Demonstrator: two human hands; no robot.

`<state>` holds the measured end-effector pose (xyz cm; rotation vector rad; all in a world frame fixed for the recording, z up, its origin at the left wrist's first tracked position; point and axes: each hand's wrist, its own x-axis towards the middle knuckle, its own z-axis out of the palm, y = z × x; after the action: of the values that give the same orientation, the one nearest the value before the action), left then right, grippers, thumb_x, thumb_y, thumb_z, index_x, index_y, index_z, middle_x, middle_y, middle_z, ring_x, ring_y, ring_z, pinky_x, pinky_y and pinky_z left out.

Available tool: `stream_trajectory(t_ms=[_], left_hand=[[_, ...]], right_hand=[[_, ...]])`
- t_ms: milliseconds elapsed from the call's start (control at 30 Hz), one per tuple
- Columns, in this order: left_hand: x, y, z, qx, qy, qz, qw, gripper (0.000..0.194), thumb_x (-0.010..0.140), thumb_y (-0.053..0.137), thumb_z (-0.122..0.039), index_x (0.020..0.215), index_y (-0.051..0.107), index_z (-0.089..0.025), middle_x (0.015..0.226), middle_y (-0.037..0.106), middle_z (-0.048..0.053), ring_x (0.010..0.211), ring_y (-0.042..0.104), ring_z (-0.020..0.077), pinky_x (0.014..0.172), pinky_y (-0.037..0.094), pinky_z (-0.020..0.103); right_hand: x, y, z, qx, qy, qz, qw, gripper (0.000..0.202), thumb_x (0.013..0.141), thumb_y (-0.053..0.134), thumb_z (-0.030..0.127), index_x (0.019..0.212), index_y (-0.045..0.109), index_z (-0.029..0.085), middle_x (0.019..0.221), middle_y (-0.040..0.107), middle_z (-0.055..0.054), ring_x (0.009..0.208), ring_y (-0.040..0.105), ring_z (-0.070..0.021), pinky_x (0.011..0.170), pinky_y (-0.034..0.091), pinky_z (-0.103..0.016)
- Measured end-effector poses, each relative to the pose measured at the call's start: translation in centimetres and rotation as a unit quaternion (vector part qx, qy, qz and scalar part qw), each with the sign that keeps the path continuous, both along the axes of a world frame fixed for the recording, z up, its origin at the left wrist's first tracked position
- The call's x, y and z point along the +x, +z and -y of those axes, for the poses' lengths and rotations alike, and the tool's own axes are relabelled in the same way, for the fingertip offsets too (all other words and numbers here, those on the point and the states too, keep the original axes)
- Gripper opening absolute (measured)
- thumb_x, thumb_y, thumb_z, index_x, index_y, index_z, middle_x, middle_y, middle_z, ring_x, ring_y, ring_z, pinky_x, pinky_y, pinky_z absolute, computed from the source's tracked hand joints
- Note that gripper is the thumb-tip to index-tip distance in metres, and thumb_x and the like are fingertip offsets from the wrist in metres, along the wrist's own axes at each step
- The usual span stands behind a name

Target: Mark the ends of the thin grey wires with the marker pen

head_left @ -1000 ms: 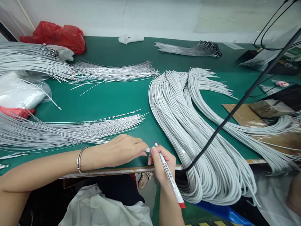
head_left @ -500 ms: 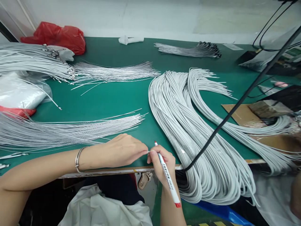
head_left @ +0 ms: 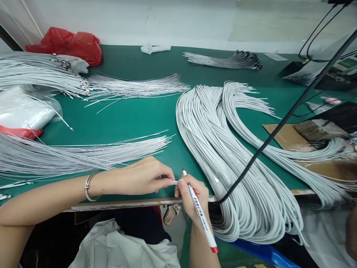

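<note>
I see the green bench mat (head_left: 134, 119) filling most of the view. Biggest load on it: grey cable bundle (head_left: 223, 149), curving from centre to the near right and draping over the near edge. Thin wire fan (head_left: 83, 156) lies left of centre, tips pointing right; a second wire fan (head_left: 134, 87) sits farther back. Red bag (head_left: 69, 42) at far left. Left hand (head_left: 139, 178) at the near edge, fingers pinched closed on a short wire end (head_left: 175, 182). Right hand (head_left: 192, 193) just beside it, thumb tip meeting that wire end, fingers curled around a red-capped marker (head_left: 199, 212), tip up. Bracelet (head_left: 88, 185) on the left wrist.
</note>
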<state>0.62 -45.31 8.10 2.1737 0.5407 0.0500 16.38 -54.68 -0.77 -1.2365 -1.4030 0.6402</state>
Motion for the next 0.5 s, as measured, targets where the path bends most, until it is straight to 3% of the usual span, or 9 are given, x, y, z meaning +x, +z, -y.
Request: stream_trajectory(t_ms=[267, 500], left_hand=[[0.20, -0.35, -0.80, -0.161, 0.019, -0.062, 0.985, 0.028, 0.092, 0.052, -0.036, 0.087, 0.067, -0.013, 0.064, 0.064, 0.001, 0.054, 0.060, 0.0087, 0.047, 0.041, 0.014], [0.35, -0.82, -0.92, -0.159, 0.030, -0.046, 0.986, 0.027, 0.090, 0.056, -0.036, 0.087, 0.068, -0.013, 0.065, 0.064, 0.001, 0.055, 0.061, 0.0091, 0.048, 0.042, 0.015]], right_hand=[[0.26, 0.09, 0.38, 0.004, 0.011, 0.028, 1.000, 0.027, 0.088, 0.050, 0.021, 0.062, 0.054, 0.020, 0.050, 0.056, 0.004, 0.044, 0.049, -0.0099, 0.049, 0.038, -0.023], [0.25, 0.11, 0.46, 0.000, 0.011, 0.046, 0.999, 0.030, 0.090, 0.048, 0.022, 0.060, 0.051, 0.021, 0.048, 0.054, 0.004, 0.044, 0.046, -0.0095, 0.050, 0.037, -0.023]])
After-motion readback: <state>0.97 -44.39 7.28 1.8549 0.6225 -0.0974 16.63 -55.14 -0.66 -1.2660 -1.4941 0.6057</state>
